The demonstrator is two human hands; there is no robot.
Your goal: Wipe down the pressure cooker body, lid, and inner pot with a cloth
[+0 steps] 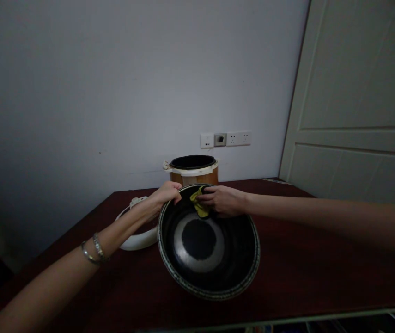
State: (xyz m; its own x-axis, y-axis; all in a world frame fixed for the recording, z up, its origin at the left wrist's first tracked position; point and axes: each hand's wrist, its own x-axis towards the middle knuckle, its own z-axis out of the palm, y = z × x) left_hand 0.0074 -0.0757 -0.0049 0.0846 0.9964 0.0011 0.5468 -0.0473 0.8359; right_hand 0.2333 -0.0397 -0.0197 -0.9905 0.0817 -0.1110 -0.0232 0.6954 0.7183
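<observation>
A dark, round cooker inner pot (218,282) is tilted so that its inside faces me, with a pale worn ring on its bottom. My left hand (168,193) is closed on the upper left of its rim. Inside the upper part, my right hand (225,200) grips a yellow cloth (200,203) against the pot's inner wall. Behind the pot stands the cooker body (194,177), brown-sided with a white rim and a dark opening. Partly covered by my left forearm, a white ring-shaped piece, perhaps the cooker's lid (140,241), lies on the table.
The dark red table (308,263) reaches back to a pale wall. Sockets and a switch (227,139) are set in the wall above the cooker body. A light panelled door (353,115) stands at the right. Below the table's front edge are unclear items.
</observation>
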